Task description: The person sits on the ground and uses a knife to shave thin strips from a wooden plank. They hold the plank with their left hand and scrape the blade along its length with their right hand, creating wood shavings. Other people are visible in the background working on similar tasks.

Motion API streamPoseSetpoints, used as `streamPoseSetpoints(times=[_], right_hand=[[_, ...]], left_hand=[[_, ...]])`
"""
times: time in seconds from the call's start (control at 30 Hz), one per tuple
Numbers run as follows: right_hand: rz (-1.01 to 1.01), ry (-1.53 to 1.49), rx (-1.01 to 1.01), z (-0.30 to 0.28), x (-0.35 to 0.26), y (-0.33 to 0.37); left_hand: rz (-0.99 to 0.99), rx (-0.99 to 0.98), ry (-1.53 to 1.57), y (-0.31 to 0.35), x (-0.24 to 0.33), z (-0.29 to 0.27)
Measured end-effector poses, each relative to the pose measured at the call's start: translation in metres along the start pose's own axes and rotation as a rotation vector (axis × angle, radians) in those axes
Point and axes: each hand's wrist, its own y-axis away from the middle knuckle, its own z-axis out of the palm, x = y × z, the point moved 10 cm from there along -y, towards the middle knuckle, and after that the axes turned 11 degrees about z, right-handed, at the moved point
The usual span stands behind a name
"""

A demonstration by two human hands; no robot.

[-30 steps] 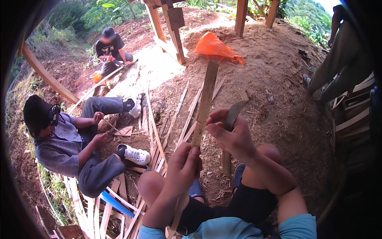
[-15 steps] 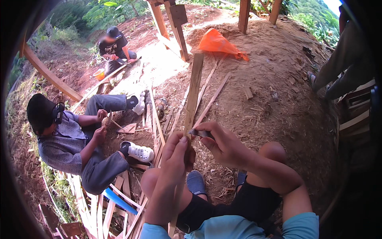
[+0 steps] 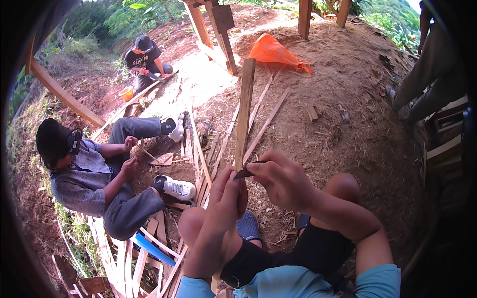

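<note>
A long flat strip of wood [image 3: 244,109] points up and away in front of me, and its lower end runs down along my left forearm. My left hand [image 3: 227,196] is closed round it at about mid-length, thumb on top. In my right hand [image 3: 279,178], thumb and fingers pinch a small dark knife [image 3: 243,173]. Its blade lies against the strip beside my left thumb; the rest of the knife is hidden in my fingers. Both hands are raised above my knees.
A seated co-worker [image 3: 82,164] on the left holds a thin stick. Farther off, another person [image 3: 144,62] kneels by an orange bucket [image 3: 126,93]. Wood strips [image 3: 198,149] lie on the ground. Beyond are an orange plastic bag [image 3: 278,53] and wooden posts [image 3: 222,35]; someone stands at right [image 3: 435,74].
The knife blade has come down and back along the strip to my left thumb, and my right hand has shifted slightly right. The strip stands a little more upright.
</note>
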Motion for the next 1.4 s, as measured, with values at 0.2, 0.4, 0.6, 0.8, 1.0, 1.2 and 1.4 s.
streamPoseSetpoints(times=[0.2, 0.4, 0.6, 0.8, 1.0, 1.2, 1.4], right_hand=[[-0.019, -0.009, 0.124, -0.008, -0.001, 0.001], [-0.047, -0.097, 0.282, -0.023, 0.006, -0.004], [0.185, -0.179, 0.39, -0.055, 0.048, -0.012], [0.186, -0.238, -0.16, 0.006, 0.016, 0.001], [0.103, -0.166, -0.241, 0.017, 0.013, 0.007], [0.099, -0.076, -0.087, 0.008, 0.017, 0.003], [0.031, -0.033, 0.047, -0.005, 0.009, 0.004]], left_hand=[[0.015, -0.035, -0.009, 0.004, 0.003, 0.01], [-0.006, -0.062, -0.059, 0.01, 0.005, 0.019], [-0.064, -0.085, -0.065, 0.019, -0.003, 0.017], [-0.118, -0.061, 0.003, 0.008, 0.0, 0.001], [-0.099, -0.061, 0.035, 0.006, -0.001, -0.004], [-0.078, -0.073, 0.034, 0.002, -0.011, -0.002], [-0.061, -0.091, 0.043, 0.003, -0.001, 0.01]])
